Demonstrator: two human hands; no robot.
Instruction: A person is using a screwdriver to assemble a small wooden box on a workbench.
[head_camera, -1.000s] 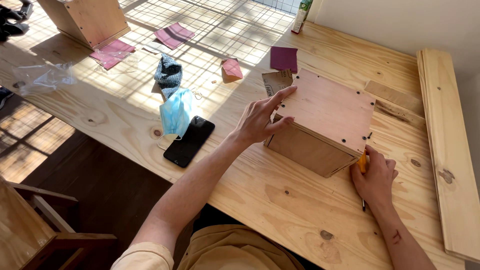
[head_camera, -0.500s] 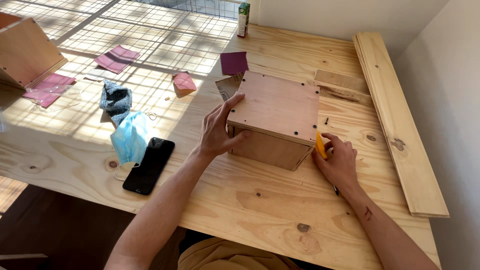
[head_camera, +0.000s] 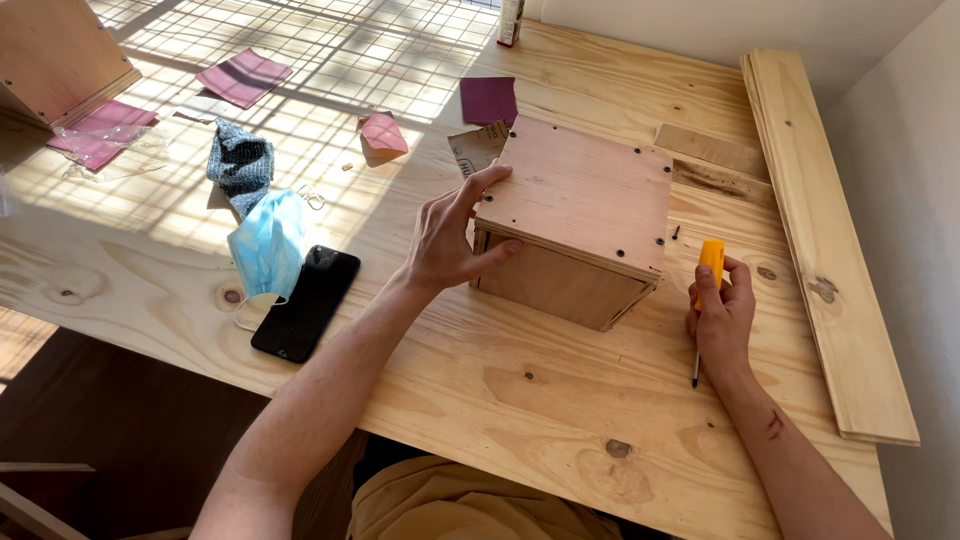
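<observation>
Head view: left hand (head_camera: 447, 243) spread on box's (head_camera: 580, 215) near-left corner; right hand (head_camera: 722, 318) beside it, fisted round screwdriver (head_camera: 706, 290), tip toward person.

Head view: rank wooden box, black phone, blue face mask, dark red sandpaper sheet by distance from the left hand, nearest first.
From the left hand:
1. Wooden box, touched, just to its right.
2. Black phone, to its left on the table.
3. Blue face mask, left, just beyond the phone.
4. Dark red sandpaper sheet, farther up the table.
</observation>
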